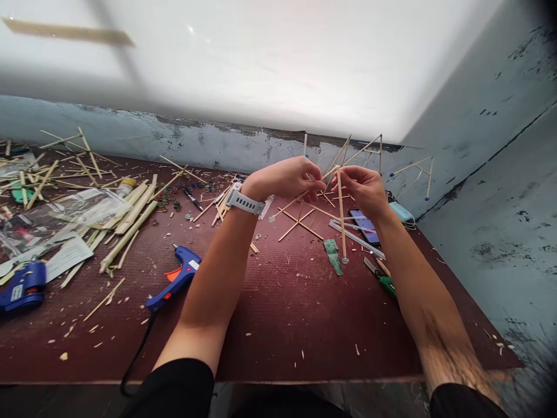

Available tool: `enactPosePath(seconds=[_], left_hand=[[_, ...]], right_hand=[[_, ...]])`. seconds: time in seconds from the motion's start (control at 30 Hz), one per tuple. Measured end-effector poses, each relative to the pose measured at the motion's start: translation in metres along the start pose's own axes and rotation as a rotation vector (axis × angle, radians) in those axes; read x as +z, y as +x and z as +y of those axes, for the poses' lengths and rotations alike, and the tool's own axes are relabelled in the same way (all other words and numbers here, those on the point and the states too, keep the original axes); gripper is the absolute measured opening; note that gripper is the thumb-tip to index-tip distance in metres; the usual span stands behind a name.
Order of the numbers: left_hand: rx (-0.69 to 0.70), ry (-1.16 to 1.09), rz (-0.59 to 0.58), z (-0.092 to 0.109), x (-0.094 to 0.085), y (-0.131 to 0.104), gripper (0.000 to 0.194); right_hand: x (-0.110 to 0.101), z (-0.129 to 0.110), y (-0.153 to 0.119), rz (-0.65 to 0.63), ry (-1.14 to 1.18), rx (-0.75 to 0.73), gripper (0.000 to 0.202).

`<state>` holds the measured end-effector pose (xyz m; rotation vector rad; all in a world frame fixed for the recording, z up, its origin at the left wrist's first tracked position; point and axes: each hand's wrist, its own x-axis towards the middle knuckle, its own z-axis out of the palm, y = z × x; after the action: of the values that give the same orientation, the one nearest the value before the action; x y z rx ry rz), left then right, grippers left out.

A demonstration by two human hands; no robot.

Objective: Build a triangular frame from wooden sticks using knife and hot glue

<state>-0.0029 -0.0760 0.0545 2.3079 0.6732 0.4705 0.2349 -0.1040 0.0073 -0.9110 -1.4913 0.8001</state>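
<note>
My right hand (363, 187) pinches a bamboo stick frame (342, 220) near its top joint. One stick of it slants down toward me and ends in a clear blob; another runs down to the left to a second clear blob. Close beside that joint, my left hand (296, 179) has its fingers curled together, and what lies between them is too small to make out. A grey watch (246, 200) is on the left wrist. Below the hands lies a crossed stick piece (298, 222) on the dark red table (287, 325). Behind them stand more joined stick frames (380, 154).
A blue glue gun (180, 278) with a cord lies left of my left forearm, another glue gun (26, 287) farther left. Split bamboo (130, 232) and plastic bags (82, 206) cover the left side. A phone (364, 225), green-handled knife (385, 283) and green scrap (333, 256) lie right.
</note>
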Motion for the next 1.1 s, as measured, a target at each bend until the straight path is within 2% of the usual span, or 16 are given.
enactPosePath(seconds=[0.07, 0.2, 0.27, 0.3, 0.4, 0.5, 0.6, 0.7, 0.87, 1.1], left_hand=[[-0.008, 0.000, 0.006, -0.001, -0.001, 0.000, 0.032], [-0.024, -0.022, 0.019, -0.004, -0.003, 0.000, 0.032], [-0.015, -0.022, 0.039, -0.006, -0.004, -0.001, 0.033], [-0.007, -0.017, 0.058, -0.007, -0.005, -0.001, 0.033], [0.028, -0.008, 0.126, -0.008, -0.006, -0.002, 0.034], [0.077, -0.011, 0.172, -0.006, -0.006, -0.002, 0.033], [0.085, -0.047, 0.185, -0.002, -0.006, -0.002, 0.035], [0.080, -0.084, 0.183, 0.002, -0.005, -0.003, 0.036], [0.116, -0.129, 0.160, 0.004, -0.006, -0.005, 0.034], [0.092, -0.076, 0.182, 0.005, -0.005, -0.005, 0.031]], right_hand=[[-0.006, 0.006, 0.005, 0.109, 0.012, 0.014, 0.033], [-0.028, 0.018, 0.011, 0.444, 0.048, 0.079, 0.029], [-0.037, 0.020, 0.008, 0.479, 0.022, 0.131, 0.034], [-0.039, 0.019, 0.004, 0.423, -0.008, 0.171, 0.037], [-0.039, 0.011, -0.011, 0.120, -0.095, 0.282, 0.046], [-0.029, 0.005, -0.023, -0.132, -0.104, 0.265, 0.046], [-0.016, 0.007, -0.030, -0.313, -0.010, 0.261, 0.063], [-0.005, 0.016, -0.035, -0.357, 0.118, 0.282, 0.071], [0.008, 0.025, -0.042, -0.342, 0.282, 0.280, 0.058], [0.016, 0.027, -0.046, -0.265, 0.301, 0.309, 0.038]])
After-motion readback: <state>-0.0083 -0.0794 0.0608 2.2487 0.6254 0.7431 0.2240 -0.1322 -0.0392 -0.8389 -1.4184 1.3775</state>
